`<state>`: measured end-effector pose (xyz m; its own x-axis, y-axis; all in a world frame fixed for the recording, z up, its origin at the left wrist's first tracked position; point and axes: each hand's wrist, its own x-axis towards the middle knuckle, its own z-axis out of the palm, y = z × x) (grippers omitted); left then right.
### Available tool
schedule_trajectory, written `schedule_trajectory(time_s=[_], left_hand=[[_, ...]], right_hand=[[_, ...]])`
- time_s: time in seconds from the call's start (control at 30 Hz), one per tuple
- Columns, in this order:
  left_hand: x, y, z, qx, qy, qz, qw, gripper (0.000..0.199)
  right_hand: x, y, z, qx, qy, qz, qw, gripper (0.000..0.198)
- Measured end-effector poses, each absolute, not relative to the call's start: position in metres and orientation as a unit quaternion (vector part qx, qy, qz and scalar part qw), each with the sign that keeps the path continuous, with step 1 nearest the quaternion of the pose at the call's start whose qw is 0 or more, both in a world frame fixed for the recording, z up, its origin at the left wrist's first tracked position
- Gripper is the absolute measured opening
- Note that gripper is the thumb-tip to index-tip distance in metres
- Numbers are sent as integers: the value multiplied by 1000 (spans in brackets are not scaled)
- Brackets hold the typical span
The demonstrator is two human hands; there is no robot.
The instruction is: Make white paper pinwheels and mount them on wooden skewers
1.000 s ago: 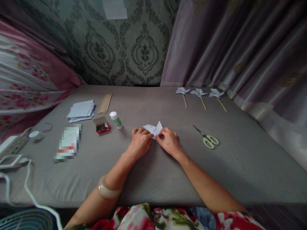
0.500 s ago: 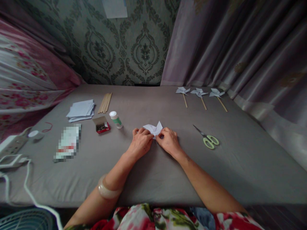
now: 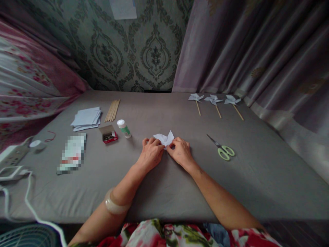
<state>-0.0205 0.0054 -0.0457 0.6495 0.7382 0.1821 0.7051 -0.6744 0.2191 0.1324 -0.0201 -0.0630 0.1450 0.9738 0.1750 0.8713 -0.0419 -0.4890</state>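
Between my hands, at the middle of the cloth-covered surface, is a white paper pinwheel with its points standing up at the back. My left hand is closed on its left side, fingers bent over the paper. From the right, my right hand pinches the near edge, its thumb and forefinger close to the left fingertips. The pinwheel's near part is hidden by my fingers. Scissors with light green handles lie to the right of my right hand. To the left stands a glue bottle with a white cap.
An open small box of metal pieces, wooden sticks, a paper stack and a blurred packet lie left. Three finished pinwheels on sticks lie back right. A power strip and white cable edge the left side.
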Motion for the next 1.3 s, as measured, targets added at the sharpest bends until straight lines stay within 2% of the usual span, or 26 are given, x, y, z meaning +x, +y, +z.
schedule_trajectory(time_s=[0.5,0.67,0.93,1.3], left_hand=[[-21,5,-48,908,395,129,48,29],[-21,5,-46,908,399,120,46,29],[-19,3,-45,906,406,108,43,28],[-21,4,-48,908,401,113,37,26]], right_hand=[[133,-22,-60,-714,-647,109,245,11],[139,-25,-58,-697,-657,85,276,12],[140,-25,-64,-635,-725,16,266,23],[140,-24,-64,-641,-722,8,260,26]])
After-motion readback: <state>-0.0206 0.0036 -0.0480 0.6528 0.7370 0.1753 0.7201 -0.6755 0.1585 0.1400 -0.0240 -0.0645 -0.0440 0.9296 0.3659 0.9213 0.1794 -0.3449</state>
